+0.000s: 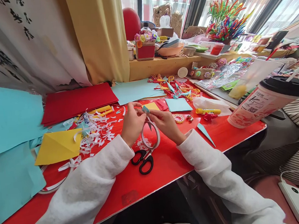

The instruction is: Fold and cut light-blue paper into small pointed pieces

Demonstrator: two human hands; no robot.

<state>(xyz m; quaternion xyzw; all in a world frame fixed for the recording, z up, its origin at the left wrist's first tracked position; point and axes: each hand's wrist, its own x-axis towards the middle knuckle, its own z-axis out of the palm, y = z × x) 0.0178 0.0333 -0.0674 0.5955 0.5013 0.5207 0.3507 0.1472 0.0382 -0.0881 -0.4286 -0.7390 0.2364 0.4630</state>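
Across the view, a red table (165,175), with a yellow curtain (102,32) behind its far side. At the left end, large blue sheets (8,119), and beside them, along the far side, a stack of red sheets (80,101). Near the right edge, a cup (256,106) with a black lid and a straw. Left of the hands, a spread of white scraps (96,134), with a creased yellow sheet (58,148) just beside. Over the middle, left hand (132,123) and right hand (168,123), close together, fingers narrowed to a pinch. Below them, black-handled scissors (148,153), partly hidden by a tape roll (158,139); cannot tell whether touching the fingers. Beyond the right hand, a pad of blue squares (179,105); farther right, a yellow glue stick (207,111) lying flat. Nearer the edge, a pointed blue strip (205,134). Between the fingertips of both hands, above the roll in view, a small blue fold (145,109), partly covered. Right of the right hand, small bells (190,118).
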